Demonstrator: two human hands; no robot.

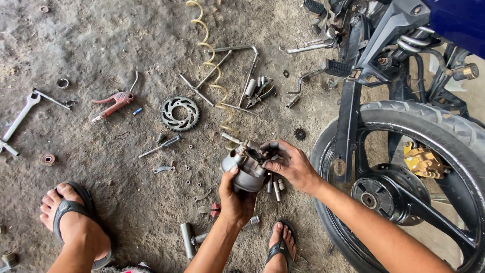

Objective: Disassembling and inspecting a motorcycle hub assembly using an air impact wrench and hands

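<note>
Both hands hold a grey metal carburettor (246, 167) above the floor: left hand (235, 199) cups its bowl, right hand (290, 164) fingers pinch its top. Already off the motorcycle (404, 151), it remains unfitted; sprocket (180, 113), wrenches (230, 65) and bolts (275, 188) lie scattered farther out.

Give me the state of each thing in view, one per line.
Carburetor: off the ground, held in both hands.
Left hand: gripping the carburetor bowl from below.
Right hand: fingers on the carburetor top.
Sprocket: lying flat on the ground.
Air blow gun: lying on its side, untouched.
Coiled hose: stretched across the ground.
Rear wheel: upright, mounted on the motorcycle.
</note>
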